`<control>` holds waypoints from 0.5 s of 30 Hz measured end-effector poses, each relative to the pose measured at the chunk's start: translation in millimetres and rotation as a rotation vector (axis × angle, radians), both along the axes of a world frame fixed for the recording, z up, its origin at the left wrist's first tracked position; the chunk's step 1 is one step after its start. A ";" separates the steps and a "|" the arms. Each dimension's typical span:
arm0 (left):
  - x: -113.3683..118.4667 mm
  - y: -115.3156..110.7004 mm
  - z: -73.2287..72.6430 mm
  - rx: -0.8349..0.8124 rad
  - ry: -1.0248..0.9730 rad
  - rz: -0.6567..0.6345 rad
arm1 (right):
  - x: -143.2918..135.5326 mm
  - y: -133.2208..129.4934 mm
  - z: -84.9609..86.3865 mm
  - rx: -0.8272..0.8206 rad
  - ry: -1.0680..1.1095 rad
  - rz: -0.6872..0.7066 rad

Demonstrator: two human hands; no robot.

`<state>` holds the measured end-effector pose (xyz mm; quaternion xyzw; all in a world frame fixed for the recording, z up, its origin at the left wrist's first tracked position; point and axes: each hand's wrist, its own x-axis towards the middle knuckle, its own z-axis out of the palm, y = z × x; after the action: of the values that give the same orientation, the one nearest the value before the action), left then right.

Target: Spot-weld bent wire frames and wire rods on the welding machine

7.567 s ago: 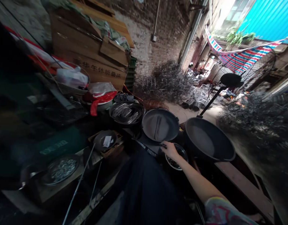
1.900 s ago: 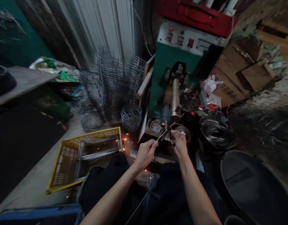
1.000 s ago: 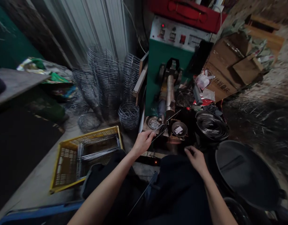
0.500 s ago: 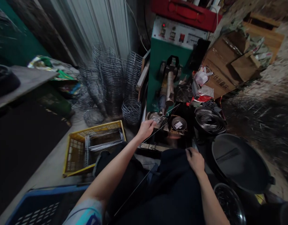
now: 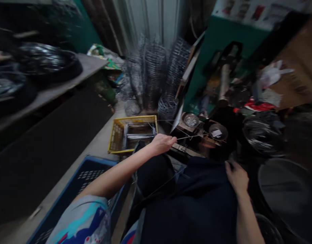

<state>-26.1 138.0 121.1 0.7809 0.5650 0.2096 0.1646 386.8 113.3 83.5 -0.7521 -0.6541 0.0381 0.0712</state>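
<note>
My left hand [image 5: 164,143] is closed around one end of a thin metal wire piece [image 5: 182,138], which reaches right toward the small bowls by the green machine [image 5: 204,79]. Fine wire lines also run up and left of it; its full shape is too blurred to make out. Just beyond lie a small dish of shiny metal bits [image 5: 191,120] and a dark bowl with a white scrap in it [image 5: 218,132]. My right hand [image 5: 237,177] rests on the dark apron [image 5: 196,196] over my lap, fingers loosely apart, with nothing visible in it.
A yellow crate [image 5: 110,140] holding wire frames stands left of the machine, near a blue crate [image 5: 91,159]. Stacked wire baskets [image 5: 154,78] lean at the back. A table [image 5: 91,64] with dark basins is at left. Coiled wire [image 5: 262,135] and a large dark pan [image 5: 285,186] are on the right.
My view has swung left. My left hand has drawn back from the machine toward the yellow crate, with the wire piece in it. My right hand has stayed on the apron.
</note>
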 end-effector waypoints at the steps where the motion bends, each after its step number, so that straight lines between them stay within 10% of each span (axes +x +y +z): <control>1: -22.6 -12.6 -4.3 -0.004 -0.010 0.074 | 1.6 1.6 -0.5 -0.027 -0.021 -0.020; 9: -195.8 -52.9 -48.1 0.134 -0.258 0.903 | -3.4 21.2 -2.4 -0.178 -0.118 -0.022; 15: -235.9 -38.5 -126.1 0.051 -0.582 1.184 | -14.0 22.4 -4.2 -0.162 -0.128 -0.031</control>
<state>-262.0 99.6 -5.0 0.2536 0.8262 0.4806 0.1488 372.8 135.7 79.2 -0.7663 -0.6404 0.0419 -0.0312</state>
